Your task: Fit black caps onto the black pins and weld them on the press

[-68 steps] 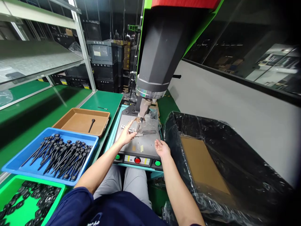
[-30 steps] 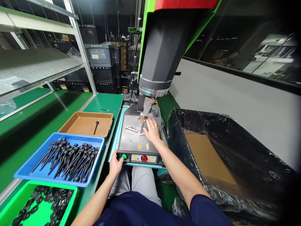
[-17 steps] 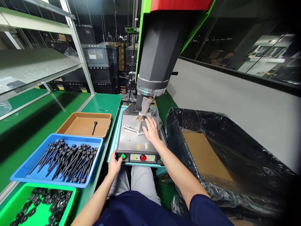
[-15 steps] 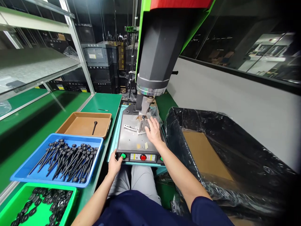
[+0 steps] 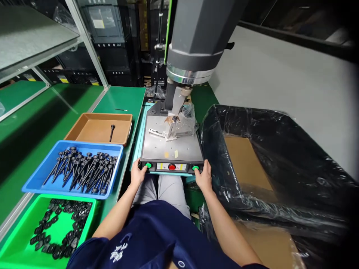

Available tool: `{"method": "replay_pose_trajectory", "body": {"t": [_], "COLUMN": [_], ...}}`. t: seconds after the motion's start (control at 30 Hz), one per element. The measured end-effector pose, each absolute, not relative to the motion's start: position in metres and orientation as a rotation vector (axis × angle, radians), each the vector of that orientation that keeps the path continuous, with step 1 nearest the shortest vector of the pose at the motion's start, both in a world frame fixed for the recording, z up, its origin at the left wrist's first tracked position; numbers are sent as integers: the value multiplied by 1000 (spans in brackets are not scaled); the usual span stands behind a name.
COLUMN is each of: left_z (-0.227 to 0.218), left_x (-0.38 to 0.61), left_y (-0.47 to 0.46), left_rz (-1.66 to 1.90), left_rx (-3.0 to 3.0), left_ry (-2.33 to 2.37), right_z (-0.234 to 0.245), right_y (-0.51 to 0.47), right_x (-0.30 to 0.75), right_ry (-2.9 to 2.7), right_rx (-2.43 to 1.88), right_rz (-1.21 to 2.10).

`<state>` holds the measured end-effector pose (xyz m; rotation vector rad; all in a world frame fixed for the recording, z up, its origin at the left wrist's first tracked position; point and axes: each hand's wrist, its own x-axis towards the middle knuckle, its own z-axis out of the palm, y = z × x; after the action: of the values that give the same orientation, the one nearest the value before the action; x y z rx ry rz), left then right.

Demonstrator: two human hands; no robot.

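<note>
I sit at a press-type machine with a steel work plate [image 5: 183, 148]. Its grey head [image 5: 196, 33] and horn [image 5: 177, 100] hang just above a small fixture [image 5: 170, 130] that carries a black part. My left hand [image 5: 137, 175] grips the left end of the control panel [image 5: 161, 166], thumb on the left green button [image 5: 148, 165]. At the right end, my right hand [image 5: 204, 178] grips it too, thumb on the right green button [image 5: 195, 167]. A red button [image 5: 172, 167] sits between them. Both hands' fingers curl under the panel edge, hidden.
Left of the machine stand a blue tray [image 5: 36, 178] of several black pins, a brown tray [image 5: 92, 130] with one pin, and a green bin [image 5: 17, 231] of black rings. A crumpled clear bag [image 5: 186, 121] lies beside the fixture. A black-plastic-lined cardboard box [image 5: 252, 168] stands at right.
My right hand has left the fixture and come back to the right green button. My left hand has stayed on the left green button. My view has tilted downward.
</note>
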<state>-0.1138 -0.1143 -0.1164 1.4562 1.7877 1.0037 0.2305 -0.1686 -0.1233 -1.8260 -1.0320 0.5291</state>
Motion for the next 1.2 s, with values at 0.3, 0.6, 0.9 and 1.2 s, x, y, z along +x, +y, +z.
{"method": "replay_pose_trajectory", "body": {"t": [0.3,0.6,0.9,1.2], "left_z": [-129,-126,-129,-109], "left_x": [-121,-120,-120,-119], "left_y": [-107,-107,-111,-103], "left_rz": [953,889,930,989], "left_rx": [1446,1507,1494,1425], "left_ry": [1799,1861,1814,1871], "right_z": [-138,-144,-163,-167], "right_y": [-167,-168,-169,-168], "right_x": [244,242,247,249], "right_ry": [-974,-933,-1130,-1178], "right_rx": [-1807,-1754,-1897,-1901], "right_rz": [545,574,555,505]}}
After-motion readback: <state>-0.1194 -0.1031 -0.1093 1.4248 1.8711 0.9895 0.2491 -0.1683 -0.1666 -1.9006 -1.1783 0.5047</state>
